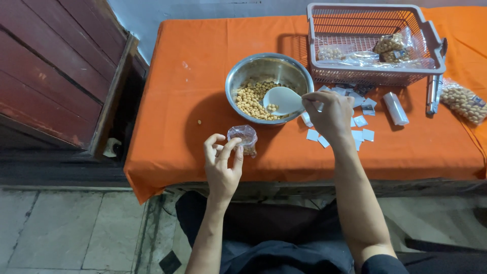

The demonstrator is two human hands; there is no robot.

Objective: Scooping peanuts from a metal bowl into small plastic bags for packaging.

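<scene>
My left hand pinches the rim of a small clear plastic bag that stands on the orange tablecloth with a few nuts at its bottom. My right hand holds the handle of a white spoon. The spoon's bowl carries a few nuts and hovers over a steel bowl half filled with pale round nuts.
Small white paper slips lie scattered under and beside my right hand. A pink plastic basket at the back holds filled bags. A white stapler-like tool, another filled bag and a loose nut lie on the cloth.
</scene>
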